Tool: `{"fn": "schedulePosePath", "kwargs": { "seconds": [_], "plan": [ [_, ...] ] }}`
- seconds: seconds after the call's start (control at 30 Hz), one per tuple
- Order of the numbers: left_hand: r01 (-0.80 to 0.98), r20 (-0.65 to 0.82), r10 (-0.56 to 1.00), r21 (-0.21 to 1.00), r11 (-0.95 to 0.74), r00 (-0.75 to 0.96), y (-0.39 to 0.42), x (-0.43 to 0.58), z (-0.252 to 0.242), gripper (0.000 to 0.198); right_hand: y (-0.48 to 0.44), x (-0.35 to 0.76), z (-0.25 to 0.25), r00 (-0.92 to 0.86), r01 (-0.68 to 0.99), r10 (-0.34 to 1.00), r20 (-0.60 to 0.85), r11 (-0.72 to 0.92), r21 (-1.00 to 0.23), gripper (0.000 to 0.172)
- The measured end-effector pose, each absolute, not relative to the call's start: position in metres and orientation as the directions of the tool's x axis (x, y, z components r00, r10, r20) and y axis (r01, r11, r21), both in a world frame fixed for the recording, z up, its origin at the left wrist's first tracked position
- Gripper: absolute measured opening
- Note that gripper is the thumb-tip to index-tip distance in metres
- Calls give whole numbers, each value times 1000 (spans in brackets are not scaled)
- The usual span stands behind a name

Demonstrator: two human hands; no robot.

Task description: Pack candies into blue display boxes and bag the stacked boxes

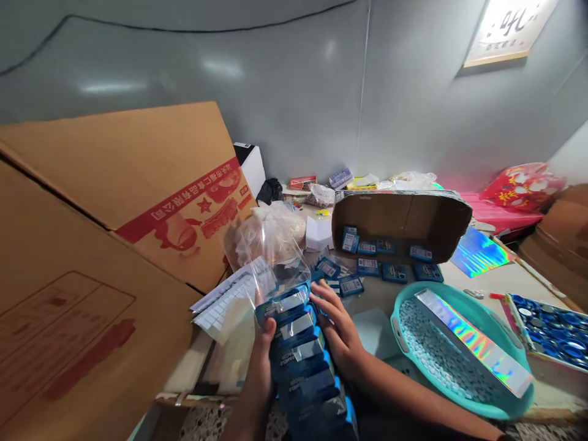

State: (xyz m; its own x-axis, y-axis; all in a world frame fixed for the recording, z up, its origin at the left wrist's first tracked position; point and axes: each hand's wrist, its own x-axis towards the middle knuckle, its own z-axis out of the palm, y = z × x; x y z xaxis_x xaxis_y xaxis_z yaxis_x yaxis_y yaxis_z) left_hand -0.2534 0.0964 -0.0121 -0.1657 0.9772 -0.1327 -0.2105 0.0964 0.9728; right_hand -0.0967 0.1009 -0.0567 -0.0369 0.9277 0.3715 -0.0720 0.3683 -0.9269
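A long row of blue boxes (305,367) runs down from the table edge toward my body, with a clear plastic bag (275,245) over or around its far end. My left hand (261,358) is on the left side of the row, its thumb on top and its other fingers mostly hidden. My right hand (339,331) rests along the right side, fingers bent against the far boxes. Beyond the hands, several flat blue packs (351,285) lie on the table. More of them stand in or before an open cardboard box (399,214).
A large cardboard carton (105,245) fills the left side. To the right are a turquoise basin (523,367) of small pale pieces with a shiny strip across it, and a tray of blue round items (555,324). Printed sheets (229,300) lie beside the carton.
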Motion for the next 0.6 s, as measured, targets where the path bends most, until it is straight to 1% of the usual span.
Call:
{"fn": "schedulePosePath", "kwargs": {
  "seconds": [0.1,0.2,0.33,0.47,0.53,0.6],
  "plan": [
    [-245,-209,956,957,157,-206,94,-264,-24,56,107,-111,-72,-68,-179,925,374,357,-917,41],
    [-253,-250,936,949,186,-248,101,-275,-36,64,114,-130,-94,-25,-234,920,392,376,-897,48],
    [-232,-248,908,957,175,-337,117,-291,-50,69,122,-155,-122,15,-192,918,397,392,-899,51],
    [-212,-335,856,939,271,-393,127,-306,-65,80,128,-168,-137,4,-156,949,315,312,-937,46],
    [-145,-352,861,936,321,-368,131,-314,-73,77,133,-170,-143,5,-116,967,253,252,-961,40],
    [-55,-353,889,934,353,-292,135,-322,-81,67,139,-169,-148,1,-65,978,207,207,-976,35]
  ]
}}
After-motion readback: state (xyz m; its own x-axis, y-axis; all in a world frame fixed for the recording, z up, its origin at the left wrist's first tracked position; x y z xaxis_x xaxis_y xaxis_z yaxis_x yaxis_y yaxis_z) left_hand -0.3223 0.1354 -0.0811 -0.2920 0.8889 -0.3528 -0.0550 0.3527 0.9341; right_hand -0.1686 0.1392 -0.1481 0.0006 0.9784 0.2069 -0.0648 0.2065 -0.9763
